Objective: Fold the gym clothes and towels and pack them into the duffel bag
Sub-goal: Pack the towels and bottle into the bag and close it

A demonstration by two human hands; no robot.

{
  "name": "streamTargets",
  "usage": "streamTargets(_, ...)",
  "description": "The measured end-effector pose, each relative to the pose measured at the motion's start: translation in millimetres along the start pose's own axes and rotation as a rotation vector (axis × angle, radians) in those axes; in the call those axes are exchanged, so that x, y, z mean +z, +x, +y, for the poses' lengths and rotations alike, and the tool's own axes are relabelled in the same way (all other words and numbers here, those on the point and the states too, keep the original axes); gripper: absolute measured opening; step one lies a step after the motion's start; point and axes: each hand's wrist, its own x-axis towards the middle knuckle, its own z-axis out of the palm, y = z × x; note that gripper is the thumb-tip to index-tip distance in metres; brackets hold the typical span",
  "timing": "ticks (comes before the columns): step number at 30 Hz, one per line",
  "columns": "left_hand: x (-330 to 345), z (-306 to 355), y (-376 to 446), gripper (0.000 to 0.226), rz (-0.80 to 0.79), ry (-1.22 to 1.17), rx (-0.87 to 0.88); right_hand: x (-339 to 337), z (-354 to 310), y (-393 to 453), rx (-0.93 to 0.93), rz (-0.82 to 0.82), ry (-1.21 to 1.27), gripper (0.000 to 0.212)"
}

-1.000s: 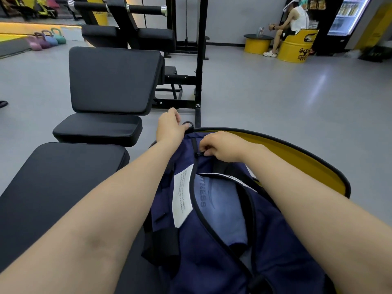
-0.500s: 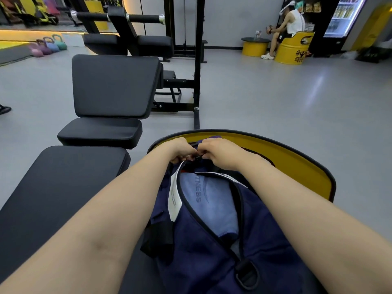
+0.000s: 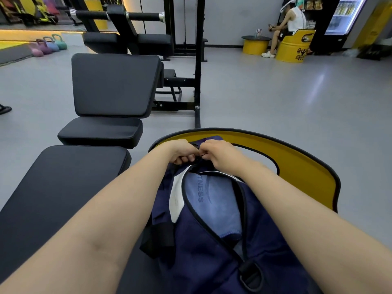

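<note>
Person | left hand [image 3: 182, 152]: bare, no glove | right hand [image 3: 218, 154]: bare | forearms: bare to frame edge, unsleeved

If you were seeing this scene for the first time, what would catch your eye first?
Both hands, left hand and right hand, meet at the far end of the open navy duffel bag, pinching near its zipper. A light blue towel lies inside, and a yellow chair back curves behind the bag.

A single head-worn wide-angle camera looks forward and down along both forearms. It sits close above the navy duffel bag [image 3: 212, 240], which fills the lower middle, while the black bench [image 3: 53, 198] lies at lower left. Farther off, the gym floor [image 3: 297, 98] stretches away to the far wall.
</note>
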Motion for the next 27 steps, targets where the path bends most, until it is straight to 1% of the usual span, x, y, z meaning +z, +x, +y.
streamTargets(3,-0.4,-7.7,8.7,0.032,0.294,-0.137,0.074,-7.2,-2.6,1.9,0.017,-0.008,-0.002,0.01)
streamTargets(4,-1.0,-9.3,10.5,0.032,0.365,-0.169,0.089,-10.1,-4.3,1.9,0.02,-0.015,-0.005,0.009)
streamTargets(5,-0.8,-10.5,11.6,0.032,0.403,-0.207,0.101,-12.6,-5.7,1.8,0.022,-0.019,-0.01,0.009)
streamTargets(9,3.1,-11.4,11.3,0.031,0.465,-0.319,0.138,-19.5,-9.2,-3.2,0.041,-0.055,-0.02,0.009)
streamTargets(12,7.3,-11.1,3.0,0.033,0.503,-0.245,0.139,-25.0,-13.5,-11.7,0.049,-0.081,-0.04,0.01)
streamTargets(14,7.9,-8.7,-11.6,0.038,0.477,-0.122,0.133,-28.9,-16.5,-18.9,0.068,-0.1,-0.04,0.012)
streamTargets(15,7.7,-6.9,-20.6,0.044,0.43,-0.073,0.125,-30.6,-17.9,-22.4,0.077,-0.107,-0.038,0.013)
streamTargets(17,8.1,-2.4,-41.2,0.054,0.255,-0.005,0.085,-33.9,-21.7,-27.7,0.087,-0.106,-0.055,0.013)
streamTargets(19,9.7,1.5,-59.6,0.052,0.081,0.072,0.01,-37.7,-28.5,-31.8,0.077,-0.106,-0.095,0.013)
streamTargets(22,14.6,4.2,-74.4,0.042,-0.048,0.128,-0.103,-43.7,-42.2,-38.4,0.041,-0.129,-0.192,0.015)
streamTargets(24,19.1,8.7,-80.1,0.039,-0.077,0.133,-0.115,-46.2,-49.3,-44.8,0.024,-0.131,-0.259,0.016)
streamTargets(25,21.0,10.9,-81.2,0.037,-0.055,0.129,-0.099,-47.3,-51.5,-48.3,0.022,-0.127,-0.275,0.015)
streamTargets(27,23.8,12.0,-78.6,0.033,0.083,0.071,-0.044,-51.3,-53.7,-55.9,0.03,-0.107,-0.27,0.014)
